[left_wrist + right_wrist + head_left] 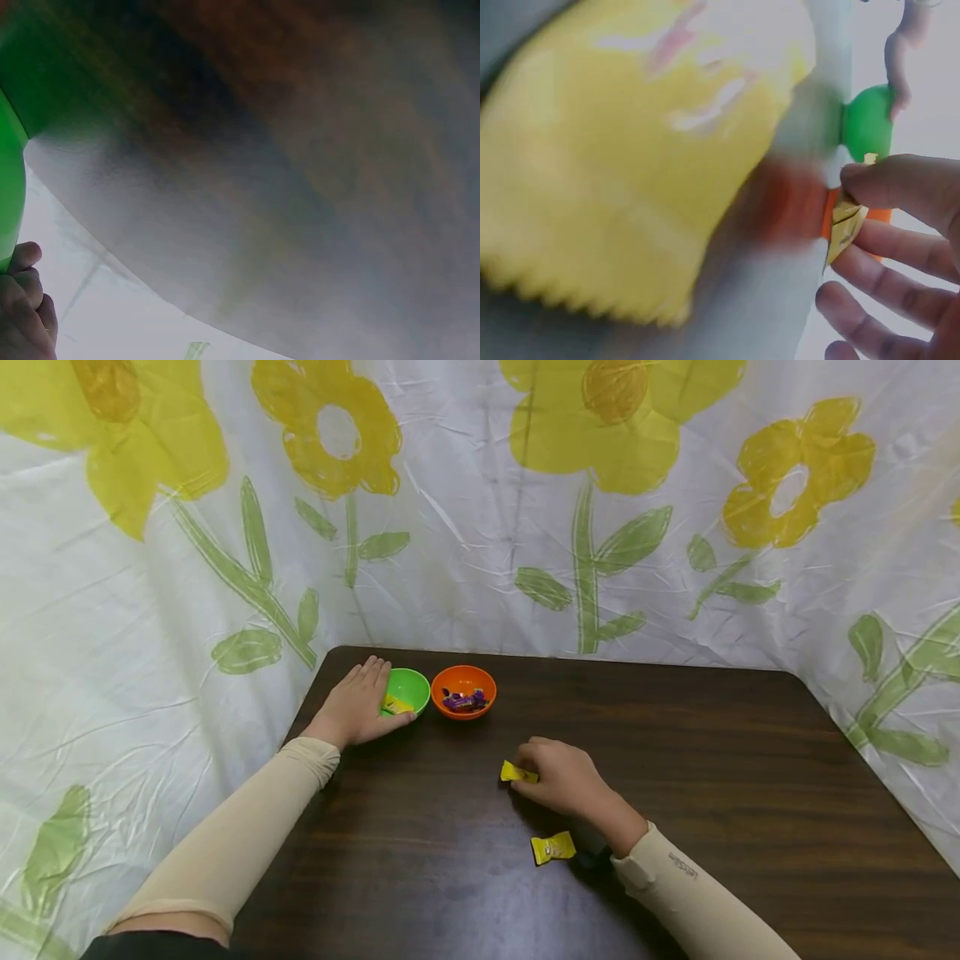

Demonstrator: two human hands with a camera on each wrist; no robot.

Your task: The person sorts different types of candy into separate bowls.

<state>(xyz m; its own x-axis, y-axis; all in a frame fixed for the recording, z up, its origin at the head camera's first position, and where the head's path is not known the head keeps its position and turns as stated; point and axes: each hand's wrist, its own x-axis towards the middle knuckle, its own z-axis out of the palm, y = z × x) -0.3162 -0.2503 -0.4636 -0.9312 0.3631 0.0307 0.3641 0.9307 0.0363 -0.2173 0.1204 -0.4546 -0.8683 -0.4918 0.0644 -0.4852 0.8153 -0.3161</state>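
My right hand (pixel 562 774) pinches a yellow-wrapped candy (pixel 517 772) between thumb and fingertips, low over the table. The right wrist view shows the thumb and fingers on the pinched candy (pixel 846 223). A second yellow candy (pixel 553 847) lies on the table nearer to me; its wrapper looms large at the left of the right wrist view. At the far left, my left hand (pixel 356 703) rests along the side of a green bowl (pixel 411 687), fingers straight and thumb across the near rim. Yellow candy (pixel 397 704) shows inside that bowl, partly hidden by the hand.
An orange bowl (pixel 444 680) holding several purple-wrapped candies (pixel 465 700) stands right beside the green one. The dark wooden table (pixel 675 752) ends at a white curtain (pixel 450 577) printed with yellow flowers, which hangs behind and along the sides.
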